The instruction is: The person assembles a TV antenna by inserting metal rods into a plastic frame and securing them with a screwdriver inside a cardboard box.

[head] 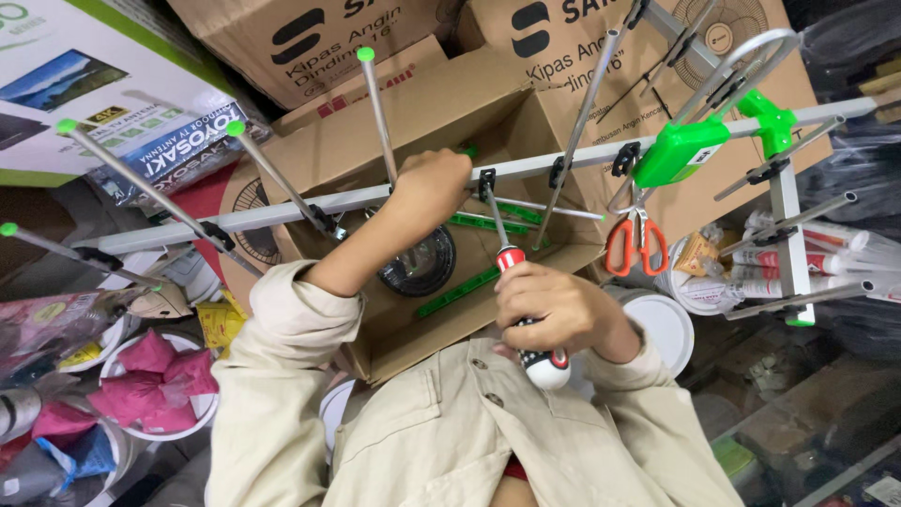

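Note:
A long grey antenna boom [272, 212] with several thin metal rods tipped in green lies across the view above an open cardboard box [394, 329]. My left hand [432, 186] is clenched around the boom near its middle. My right hand [552, 308] grips a screwdriver [544, 364] with a red, white and black handle. Its shaft points up at a black clamp [486, 180] on the boom, just right of my left hand. A green plastic housing [678, 150] sits on the boom further right.
Inside the box lie a black cable coil [424, 268] and green strips. Orange-handled scissors [636, 244] hang below the green housing. White buckets with pink cloth [155, 376] stand at the left, white tubes [845, 252] at the right, and stacked cartons [310, 42] behind.

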